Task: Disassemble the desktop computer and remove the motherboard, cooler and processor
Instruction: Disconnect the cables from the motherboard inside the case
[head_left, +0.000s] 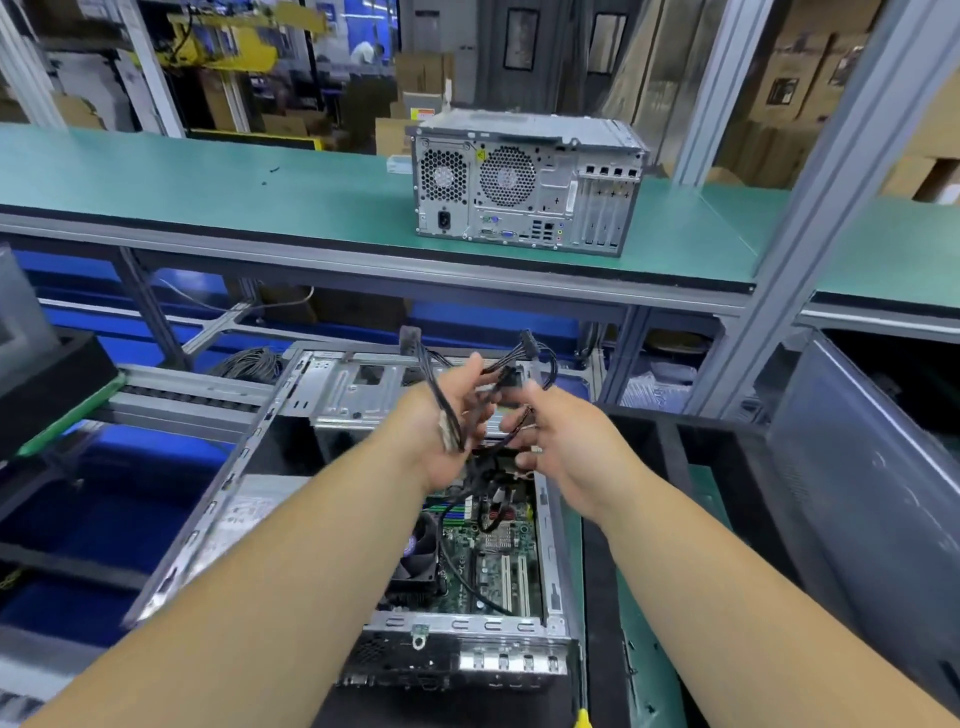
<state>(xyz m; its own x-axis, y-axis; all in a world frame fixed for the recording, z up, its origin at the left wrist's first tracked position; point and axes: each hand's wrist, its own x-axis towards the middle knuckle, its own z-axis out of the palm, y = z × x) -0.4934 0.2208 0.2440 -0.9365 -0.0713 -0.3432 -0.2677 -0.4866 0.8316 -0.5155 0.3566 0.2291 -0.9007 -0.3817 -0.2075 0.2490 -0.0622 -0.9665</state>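
Two bare hands gather a bundle of black cables above the open computer case, which lies on its side on the lower work surface. The left hand has its fingers curled around the cable bundle, connectors sticking up past its fingertips; the right hand curls its fingers at the cables from the opposite side (whether it actually pinches a strand cannot be told). Inside the case, directly below the hands, the green motherboard sits in place, with the dark cooler fan on its left part. Cables trail from the hands down to the board. Beyond the case, on the raised green shelf, a second, closed desktop tower stands with its rear panel toward the camera.
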